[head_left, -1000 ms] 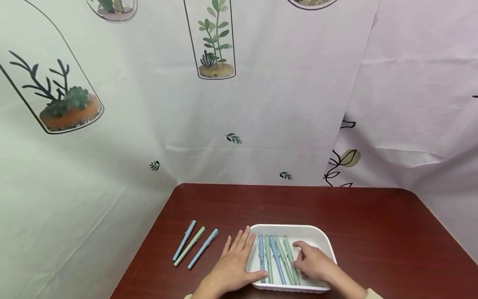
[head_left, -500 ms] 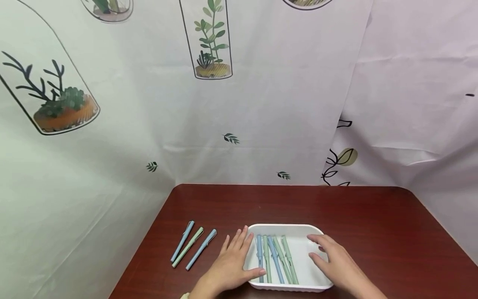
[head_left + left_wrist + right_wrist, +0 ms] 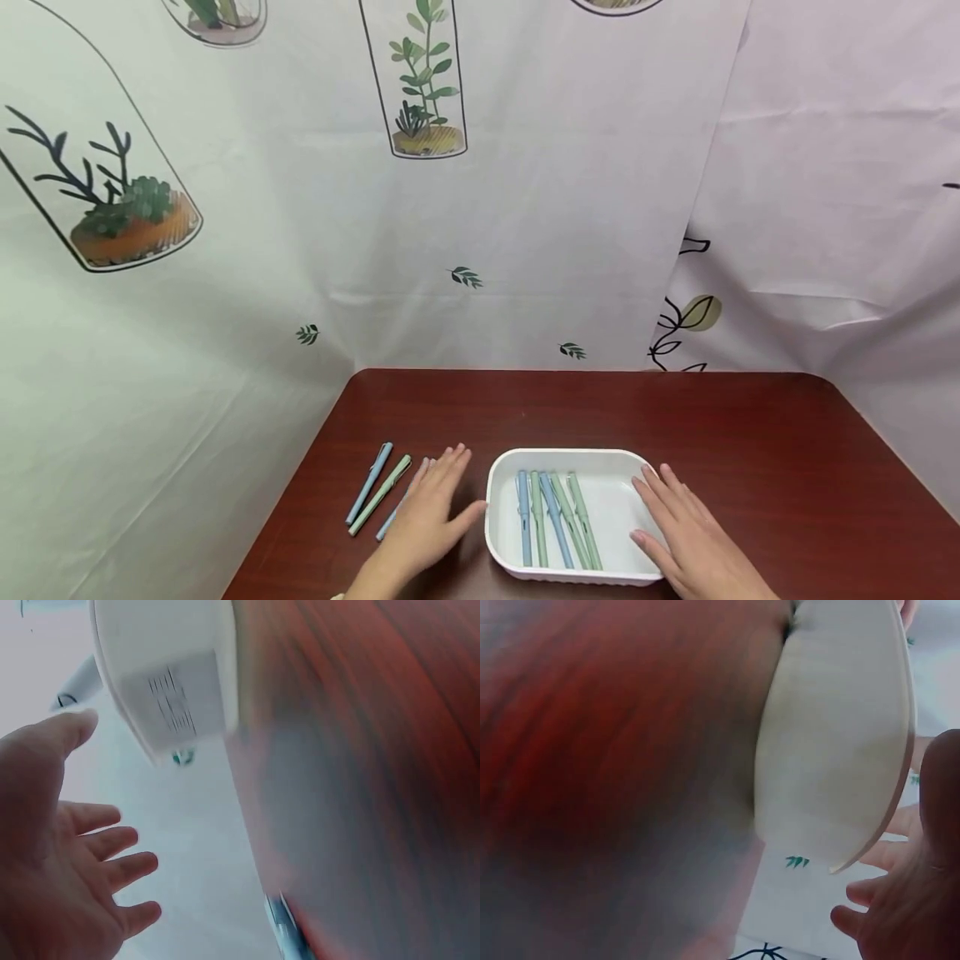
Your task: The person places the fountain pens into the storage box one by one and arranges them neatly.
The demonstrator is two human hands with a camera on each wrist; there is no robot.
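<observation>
In the head view a white tray [image 3: 622,533] holds several pens, two blue and three green, lying side by side in its left half. My left hand [image 3: 427,521] is left of the tray with fingers extended, over part of a blue pen [image 3: 386,525] on the table. That pen's upper end is mostly hidden by the hand. My right hand [image 3: 690,537] reaches over the tray's right rim, fingers straight and thumb apart, holding nothing. The left wrist view shows spread fingers [image 3: 124,866] beside the tray's outer wall [image 3: 172,697]. In the right wrist view, the fingers overlap the tray's rim [image 3: 900,780].
A second blue pen [image 3: 370,483] and a green pen [image 3: 380,495] lie on the dark red table [image 3: 750,450], left of my left hand. Behind the table hangs a white cloth [image 3: 562,250] printed with plants.
My right hand has let go of a green pen inside the tray and moved right to its rim. My left hand has left the tray's left side, moving left toward the loose pens.
</observation>
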